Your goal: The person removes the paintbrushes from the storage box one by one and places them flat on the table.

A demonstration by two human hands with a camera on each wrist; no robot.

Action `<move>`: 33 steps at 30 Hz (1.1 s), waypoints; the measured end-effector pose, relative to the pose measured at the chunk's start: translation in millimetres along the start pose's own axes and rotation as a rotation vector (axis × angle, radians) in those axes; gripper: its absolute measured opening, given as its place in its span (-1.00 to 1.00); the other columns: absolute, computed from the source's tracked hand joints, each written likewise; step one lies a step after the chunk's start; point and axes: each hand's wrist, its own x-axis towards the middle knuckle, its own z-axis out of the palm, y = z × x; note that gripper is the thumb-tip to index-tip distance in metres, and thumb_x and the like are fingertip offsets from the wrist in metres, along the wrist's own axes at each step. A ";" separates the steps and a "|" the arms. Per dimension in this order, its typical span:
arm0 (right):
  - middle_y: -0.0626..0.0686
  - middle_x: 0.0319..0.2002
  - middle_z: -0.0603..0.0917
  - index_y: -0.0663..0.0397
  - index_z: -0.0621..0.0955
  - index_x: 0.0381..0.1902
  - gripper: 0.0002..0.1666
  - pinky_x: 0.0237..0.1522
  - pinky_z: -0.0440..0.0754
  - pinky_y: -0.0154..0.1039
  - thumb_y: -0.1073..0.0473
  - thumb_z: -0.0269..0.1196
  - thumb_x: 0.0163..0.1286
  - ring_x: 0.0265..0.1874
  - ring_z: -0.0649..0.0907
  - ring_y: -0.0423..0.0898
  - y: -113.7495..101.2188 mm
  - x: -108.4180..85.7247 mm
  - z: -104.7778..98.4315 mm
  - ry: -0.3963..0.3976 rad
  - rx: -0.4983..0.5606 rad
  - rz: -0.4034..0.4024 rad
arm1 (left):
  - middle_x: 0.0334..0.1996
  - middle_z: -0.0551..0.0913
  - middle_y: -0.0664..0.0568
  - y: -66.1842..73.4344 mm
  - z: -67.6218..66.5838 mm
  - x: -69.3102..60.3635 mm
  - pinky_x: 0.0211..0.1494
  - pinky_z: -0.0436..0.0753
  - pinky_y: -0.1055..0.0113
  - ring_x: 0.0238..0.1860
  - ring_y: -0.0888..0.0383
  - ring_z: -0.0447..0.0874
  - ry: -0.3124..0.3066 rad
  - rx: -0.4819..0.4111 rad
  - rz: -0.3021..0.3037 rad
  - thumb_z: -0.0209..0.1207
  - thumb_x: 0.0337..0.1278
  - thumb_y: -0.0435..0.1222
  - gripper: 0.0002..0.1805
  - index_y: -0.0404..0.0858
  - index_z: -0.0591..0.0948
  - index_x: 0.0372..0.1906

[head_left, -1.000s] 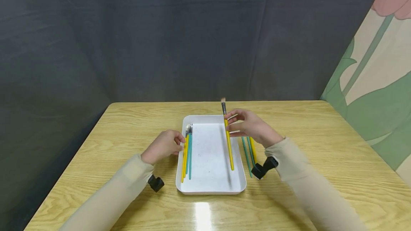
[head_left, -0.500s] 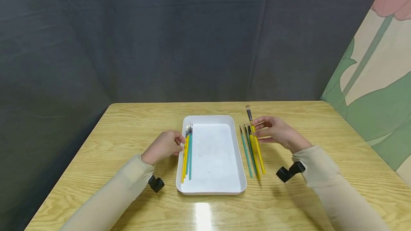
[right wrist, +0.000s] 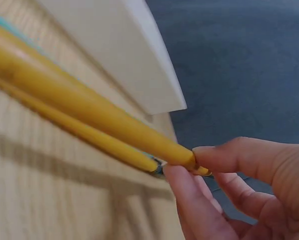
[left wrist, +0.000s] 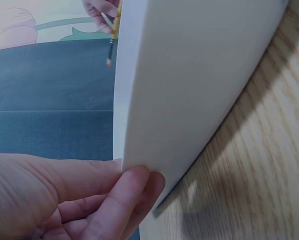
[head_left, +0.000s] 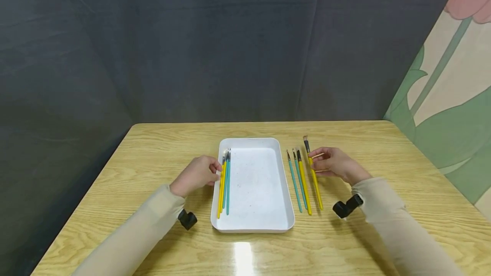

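Yellow handle, dark ferrule, bristles to the far side: that's the long paintbrush (head_left: 316, 186), and the right hand (head_left: 333, 164) has it pinched between thumb and fingertips, just to the right of the white tray (head_left: 253, 227). Whether the handle's end touches the bench (head_left: 153, 152), I can't tell. Over to the left hand (head_left: 197, 173), thumb and fingers clamped on the tray's left wall, the tray flat on the wood grain. Inside it, hugging that same wall, lie yellow brushes (head_left: 220, 197) and teal brushes (head_left: 228, 191), side by side, bristles away from the person. Out on the bench, between the tray and the held brush, two slim teal-handled brushes (head_left: 293, 180) and a thicker yellow-handled brush (head_left: 304, 186) lie in a slanting row, near one another. Pale sleeves (head_left: 134, 229) on both arms, dark cloth (head_left: 230, 54) behind, flower-patterned panel (head_left: 449, 105) off to the right!
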 end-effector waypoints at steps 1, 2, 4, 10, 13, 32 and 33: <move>0.03 -0.21 0.49 0.43 0.31 0.23 -0.47 -0.14 0.72 -0.20 0.35 0.16 0.36 -0.30 0.62 -0.20 2.6 1.3 0.3 0.002 -0.011 0.003 | -0.37 0.51 -0.07 0.0 0.0 -0.1 -0.34 0.68 0.35 -0.41 0.11 0.54 -0.001 -0.001 0.001 0.23 0.08 -0.49 -0.86 -0.37 0.61 -0.23; 0.04 -0.21 0.49 0.44 0.31 0.23 -0.47 -0.16 0.72 -0.21 0.36 0.16 0.36 -0.30 0.62 -0.19 5.0 2.8 0.8 0.005 -0.020 0.005 | -0.37 0.51 -0.07 0.2 0.0 -0.4 -0.33 0.68 0.34 -0.42 0.11 0.54 -0.001 -0.002 0.002 0.23 0.08 -0.49 -0.87 -0.36 0.61 -0.23; 0.06 -0.21 0.50 0.45 0.32 0.23 -0.46 -0.19 0.72 -0.22 0.37 0.16 0.34 -0.31 0.61 -0.18 9.1 5.1 2.1 0.011 -0.035 0.009 | -0.37 0.51 -0.07 0.5 0.1 -0.9 -0.33 0.69 0.33 -0.42 0.12 0.54 -0.003 -0.001 0.004 0.23 0.08 -0.49 -0.87 -0.36 0.61 -0.22; 0.05 -0.25 0.49 0.45 0.34 0.18 -0.50 -0.27 0.72 -0.27 0.41 0.16 0.31 -0.35 0.59 -0.20 16.8 10.1 6.4 0.045 -0.059 0.041 | -0.38 0.50 -0.07 2.4 1.4 -1.4 -0.32 0.70 0.33 -0.42 0.12 0.53 -0.005 -0.016 -0.001 0.24 0.08 -0.49 -0.86 -0.38 0.61 -0.22; 0.04 -0.27 0.49 0.44 0.35 0.16 -0.52 -0.29 0.71 -0.28 0.41 0.16 0.31 -0.37 0.59 -0.21 19.7 11.3 7.7 0.061 -0.057 0.060 | -0.37 0.50 -0.07 3.3 1.6 -1.9 -0.32 0.70 0.34 -0.41 0.12 0.53 -0.008 -0.020 -0.004 0.24 0.08 -0.50 -0.86 -0.39 0.61 -0.21; 0.05 -0.27 0.51 0.39 0.40 0.12 -0.54 -0.34 0.70 -0.30 0.37 0.23 0.29 -0.41 0.60 -0.19 20.4 12.5 14.4 0.095 -0.111 0.081 | -0.38 0.51 -0.07 2.7 0.8 -0.1 -0.34 0.68 0.36 -0.43 0.12 0.53 -0.007 0.016 0.017 0.23 0.07 -0.50 -0.86 -0.38 0.62 -0.22; 0.05 -0.27 0.51 0.38 0.41 0.12 -0.54 -0.34 0.70 -0.30 0.37 0.23 0.29 -0.41 0.60 -0.19 20.6 12.6 14.5 0.096 -0.110 0.082 | -0.39 0.51 -0.07 2.7 0.7 -0.1 -0.35 0.68 0.36 -0.43 0.12 0.53 -0.006 0.020 0.022 0.23 0.07 -0.50 -0.86 -0.38 0.62 -0.22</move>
